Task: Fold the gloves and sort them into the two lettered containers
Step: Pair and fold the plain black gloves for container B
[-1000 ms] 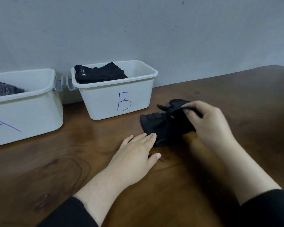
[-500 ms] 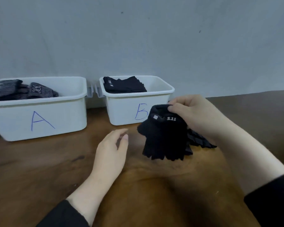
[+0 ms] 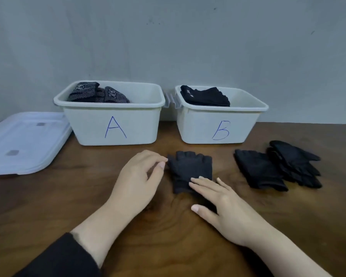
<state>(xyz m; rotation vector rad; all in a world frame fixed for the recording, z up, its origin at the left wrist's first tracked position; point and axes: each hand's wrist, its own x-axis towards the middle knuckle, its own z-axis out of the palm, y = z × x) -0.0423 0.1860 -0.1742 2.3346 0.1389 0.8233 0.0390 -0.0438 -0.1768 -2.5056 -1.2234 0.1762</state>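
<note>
A black fingerless glove (image 3: 189, 167) lies flat on the wooden table (image 3: 168, 236) in front of the two white containers. My left hand (image 3: 140, 180) pinches its left edge with thumb and fingertips. My right hand (image 3: 222, 202) rests on its lower right corner with straight fingers. Container A (image 3: 112, 124) holds grey patterned gloves (image 3: 96, 94). Container B (image 3: 218, 126) holds folded black gloves (image 3: 205, 96). To the right lie another black glove (image 3: 258, 170) and a small pile of black gloves (image 3: 296, 162).
A translucent white lid (image 3: 24, 140) lies at the left of the table beside container A. A grey wall stands right behind the containers. Bare wood lies between me and the glove.
My right hand carried the glove from the right pile and laid it flat at the middle. My left hand moved up to its left edge. The view shifted right to left.
</note>
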